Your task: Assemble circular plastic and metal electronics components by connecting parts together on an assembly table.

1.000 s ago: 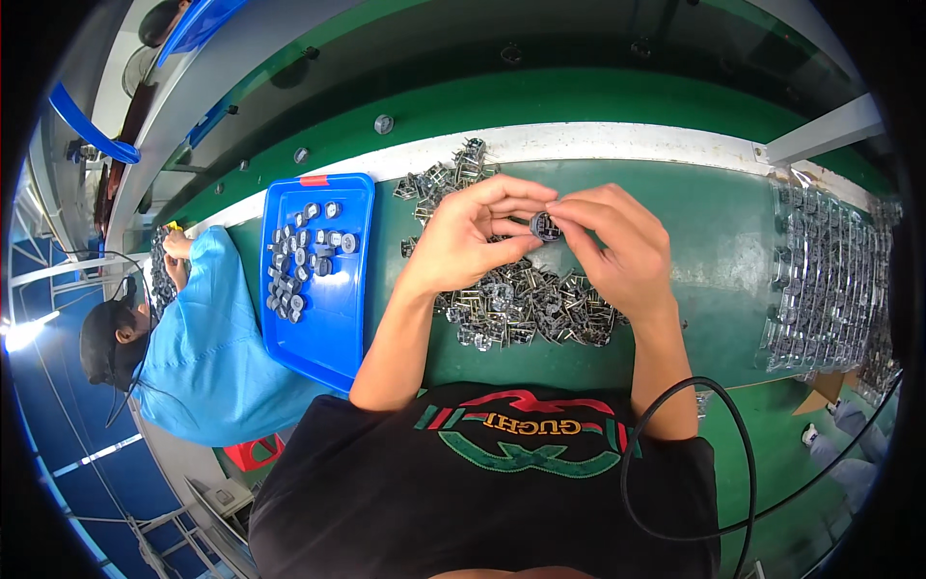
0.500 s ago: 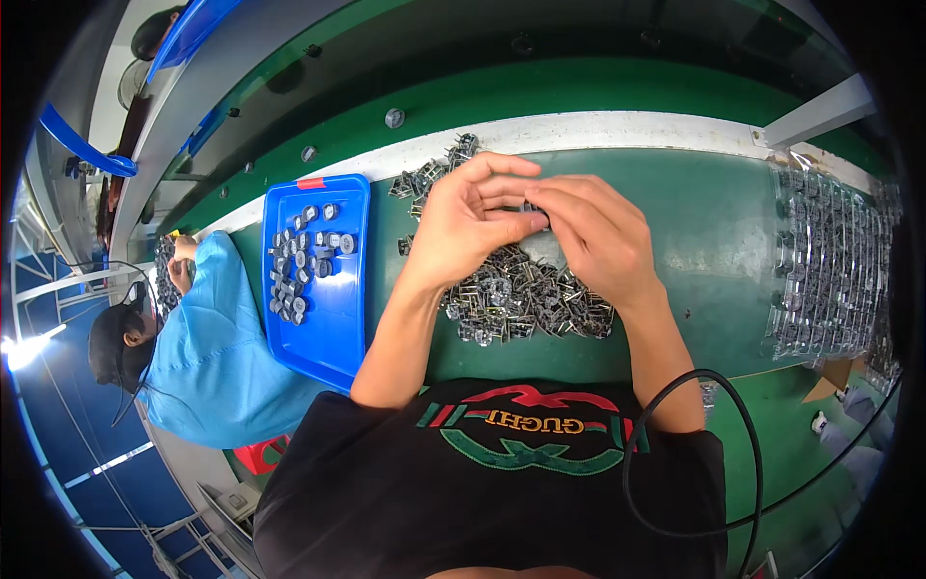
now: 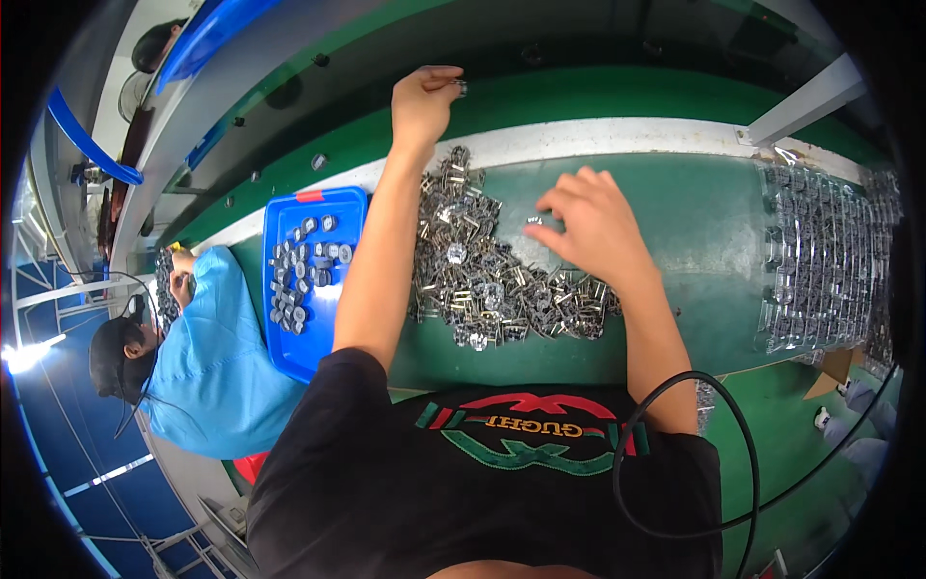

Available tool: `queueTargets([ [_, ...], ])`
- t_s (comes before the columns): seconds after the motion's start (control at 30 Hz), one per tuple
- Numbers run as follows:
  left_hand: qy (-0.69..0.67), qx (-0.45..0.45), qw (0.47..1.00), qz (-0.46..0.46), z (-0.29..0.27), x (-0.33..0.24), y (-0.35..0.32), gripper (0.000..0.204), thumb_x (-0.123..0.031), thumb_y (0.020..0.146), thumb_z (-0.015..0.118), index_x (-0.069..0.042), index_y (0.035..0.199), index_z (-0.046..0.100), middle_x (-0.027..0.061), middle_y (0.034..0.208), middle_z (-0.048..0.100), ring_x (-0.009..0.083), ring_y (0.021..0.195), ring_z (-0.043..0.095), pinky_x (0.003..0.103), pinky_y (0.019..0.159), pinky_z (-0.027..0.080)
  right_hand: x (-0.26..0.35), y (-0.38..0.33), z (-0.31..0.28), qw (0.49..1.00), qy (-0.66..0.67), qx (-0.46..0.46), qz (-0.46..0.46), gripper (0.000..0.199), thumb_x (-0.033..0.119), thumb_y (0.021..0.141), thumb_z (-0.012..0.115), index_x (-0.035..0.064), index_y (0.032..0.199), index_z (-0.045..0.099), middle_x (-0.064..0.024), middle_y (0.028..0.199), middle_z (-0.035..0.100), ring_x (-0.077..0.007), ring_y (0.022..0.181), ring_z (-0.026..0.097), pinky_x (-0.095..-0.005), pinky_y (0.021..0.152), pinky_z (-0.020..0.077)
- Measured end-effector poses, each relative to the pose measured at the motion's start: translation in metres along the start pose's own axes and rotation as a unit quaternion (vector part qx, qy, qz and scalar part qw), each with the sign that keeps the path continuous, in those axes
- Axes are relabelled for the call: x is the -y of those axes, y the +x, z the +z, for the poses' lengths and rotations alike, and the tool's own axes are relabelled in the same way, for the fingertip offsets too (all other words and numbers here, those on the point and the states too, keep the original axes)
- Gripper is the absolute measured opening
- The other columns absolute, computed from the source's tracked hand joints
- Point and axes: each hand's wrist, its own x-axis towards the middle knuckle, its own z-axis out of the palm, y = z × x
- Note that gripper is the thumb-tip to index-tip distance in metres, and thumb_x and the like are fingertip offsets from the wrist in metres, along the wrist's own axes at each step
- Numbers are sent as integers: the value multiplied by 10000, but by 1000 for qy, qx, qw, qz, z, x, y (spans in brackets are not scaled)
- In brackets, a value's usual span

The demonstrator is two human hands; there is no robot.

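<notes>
My left hand (image 3: 422, 106) reaches far out over the green conveyor belt, its fingers closed on a small round grey part (image 3: 461, 88). Only the part's edge shows beyond the fingertips. My right hand (image 3: 593, 227) hovers above the green table, thumb and fingers apart. By its thumb is a tiny shiny piece (image 3: 533, 222); whether it touches the hand I cannot tell. A heap of small dark parts with metal pins (image 3: 502, 299) spreads between my forearms.
A blue tray (image 3: 354, 203) with several round grey parts stands left of my left forearm. Stacked clear trays of parts (image 3: 820, 256) are at the right. A white rail (image 3: 617, 138) divides table and belt. On the left works a person in blue (image 3: 227, 357). A black cable (image 3: 757, 463) loops near my right arm.
My hands have parted. The left has moved away, out over the belt, with the small grey part; the right has opened and stayed over the table. More of the heap shows.
</notes>
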Motion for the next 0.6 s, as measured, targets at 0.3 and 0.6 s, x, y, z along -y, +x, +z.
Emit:
queueTargets([
  [0.3, 211, -58, 976, 11, -32, 54, 82, 329, -305, 803, 759, -62, 1023, 737, 108, 963, 742, 240, 885, 711, 343, 815, 529, 1, -1, 14, 999, -42, 2, -27, 109, 167, 789, 739, 79, 777, 676, -42, 771, 597, -224, 812, 563, -360, 793, 405],
  [0.6, 399, 71, 913, -49, -63, 20, -3, 488, -302, 728, 802, -49, 1133, 703, 163, 1009, 724, 277, 929, 702, 369, 826, 533, 5, -2, 17, 999, -34, 25, -19, 124, 161, 800, 734, 70, 779, 653, -53, 778, 592, -229, 812, 579, -372, 795, 414],
])
